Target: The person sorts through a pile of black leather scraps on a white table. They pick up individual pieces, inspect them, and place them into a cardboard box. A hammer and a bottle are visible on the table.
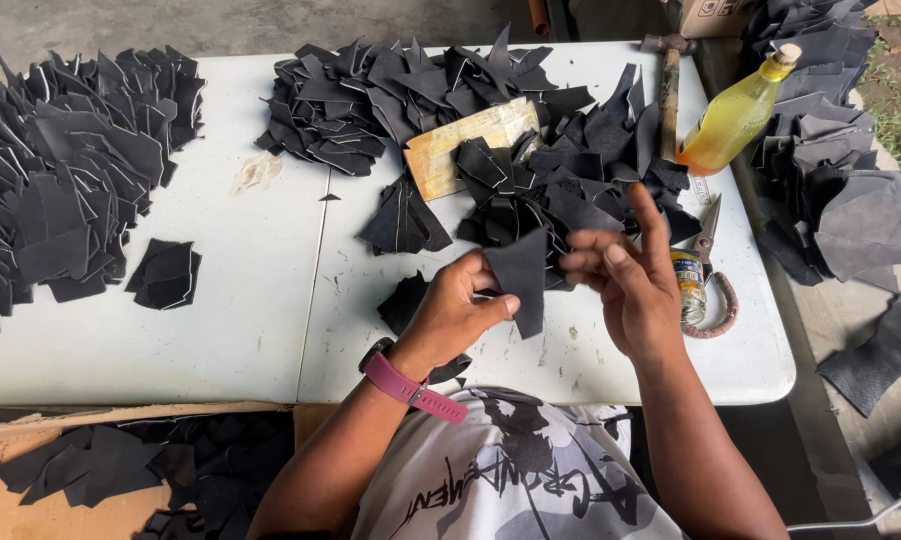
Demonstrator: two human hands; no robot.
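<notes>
My left hand (458, 308) pinches a black leather piece (522, 277) between thumb and fingers, holding it above the white table (241, 300). A maroon watch strap (409, 385) sits on that wrist. My right hand (629, 275) hovers just right of the piece with fingers spread, fingertips near its upper edge. A small black piece (403, 302) lies on the table beside my left hand.
Heaps of black cut pieces lie at the left (61, 170), centre back (491, 130) and right (831, 160). A yellow bottle (736, 115), hammer (668, 85), small tin (688, 285) and scissors (713, 275) stand by the right edge. A cardboard box (31, 470) holds scraps below.
</notes>
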